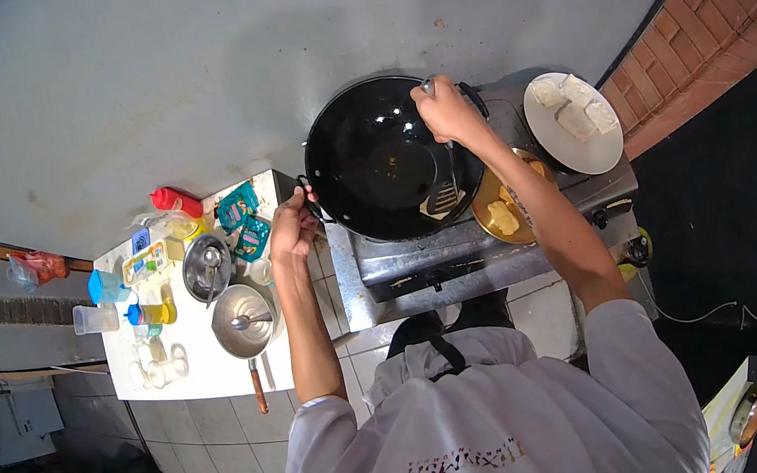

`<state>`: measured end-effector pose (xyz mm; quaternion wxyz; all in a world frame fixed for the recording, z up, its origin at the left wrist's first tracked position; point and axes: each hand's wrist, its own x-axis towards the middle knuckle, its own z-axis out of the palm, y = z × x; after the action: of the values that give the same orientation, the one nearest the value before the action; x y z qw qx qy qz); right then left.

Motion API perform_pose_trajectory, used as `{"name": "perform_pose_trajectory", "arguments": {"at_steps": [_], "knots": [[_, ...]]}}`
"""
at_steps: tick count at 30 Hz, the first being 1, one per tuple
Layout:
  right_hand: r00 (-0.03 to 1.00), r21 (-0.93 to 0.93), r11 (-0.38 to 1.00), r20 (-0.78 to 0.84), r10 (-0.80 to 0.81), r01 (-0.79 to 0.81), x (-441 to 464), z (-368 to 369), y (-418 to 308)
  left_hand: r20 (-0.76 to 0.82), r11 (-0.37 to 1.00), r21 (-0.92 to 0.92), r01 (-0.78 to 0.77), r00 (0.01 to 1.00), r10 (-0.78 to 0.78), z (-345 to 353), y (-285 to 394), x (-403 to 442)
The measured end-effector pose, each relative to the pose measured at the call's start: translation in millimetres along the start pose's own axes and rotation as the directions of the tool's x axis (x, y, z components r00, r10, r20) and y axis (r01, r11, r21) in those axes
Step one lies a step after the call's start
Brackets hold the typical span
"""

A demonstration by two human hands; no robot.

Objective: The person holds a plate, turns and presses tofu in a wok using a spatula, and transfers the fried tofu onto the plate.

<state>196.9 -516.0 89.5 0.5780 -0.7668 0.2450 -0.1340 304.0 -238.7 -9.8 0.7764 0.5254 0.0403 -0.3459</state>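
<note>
A large black wok [354, 155] sits on the steel gas stove [387, 286]. My left hand [293, 228] is closed around the wok's left handle [307, 188]. My right hand [450, 110], above the wok's right side, grips a slotted spatula [442, 197]. Its slotted blade points down at the wok's near wall, touching or overlapping a pale flat piece [436, 211] there. Right of the wok, partly behind my right forearm, is a gold-coloured plate [486, 214] with yellowish pieces [503, 219]. Farther right, a white oval plate [593, 160] carries several white pieces [577, 115].
On the white table [210, 373] at left are a saucepan [233, 340] with a ladle, a metal bowl [197, 279], green sachets [249, 234], a red bottle [177, 202] and several containers. A grey wall [169, 81] stands behind the stove; a brick ledge [672, 63] is right.
</note>
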Motion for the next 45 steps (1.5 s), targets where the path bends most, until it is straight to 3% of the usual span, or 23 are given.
{"name": "perform_pose_trajectory", "arguments": {"at_steps": [4,13,15,19,22,24,33,36,40,42,45], "knots": [[0.999,-0.016,1.0,-0.04,0.005,-0.005,1,4,0,0.046,1.0,0.011,-0.014,0.999,0.014,-1,2,-3],[0.998,-0.001,1.0,0.056,-0.013,0.013,2,2,0,0.014,1.0,0.027,-0.004,1.0,0.004,1,1,-2],[0.997,-0.002,1.0,-0.072,0.002,-0.003,6,6,9,0.017,1.0,0.022,-0.003,1.0,0.003,0,0,-2],[1.0,0.017,1.0,-0.006,0.014,-0.014,1,-6,12,0.022,1.0,0.02,-0.002,1.0,0.002,-2,-1,1],[0.996,0.095,0.995,-0.085,0.026,-0.018,1,-9,22,0.005,1.0,-0.003,-0.01,1.0,0.01,-4,-5,5],[1.0,0.123,0.992,0.011,0.028,-0.029,-1,-15,24,0.013,1.0,-0.002,-0.005,1.0,0.005,-4,-4,3],[0.993,0.125,0.99,-0.098,0.073,-0.06,-9,-17,30,0.023,1.0,0.014,0.004,1.0,-0.004,1,1,-4],[0.994,0.094,0.99,-0.024,0.108,-0.105,-9,-21,23,0.03,1.0,0.02,-0.004,1.0,0.003,0,1,-4],[0.989,0.061,0.993,-0.095,0.11,-0.104,-5,-18,21,0.04,1.0,-0.014,0.019,0.999,-0.018,-3,-1,1],[0.994,0.01,0.994,-0.016,0.108,-0.108,-2,-18,20,0.028,1.0,-0.017,0.026,0.999,-0.025,-2,-1,1],[0.996,0.087,0.994,-0.04,0.074,-0.07,-1,-13,18,0.01,1.0,-0.012,0.025,1.0,-0.025,0,-2,0]]}}
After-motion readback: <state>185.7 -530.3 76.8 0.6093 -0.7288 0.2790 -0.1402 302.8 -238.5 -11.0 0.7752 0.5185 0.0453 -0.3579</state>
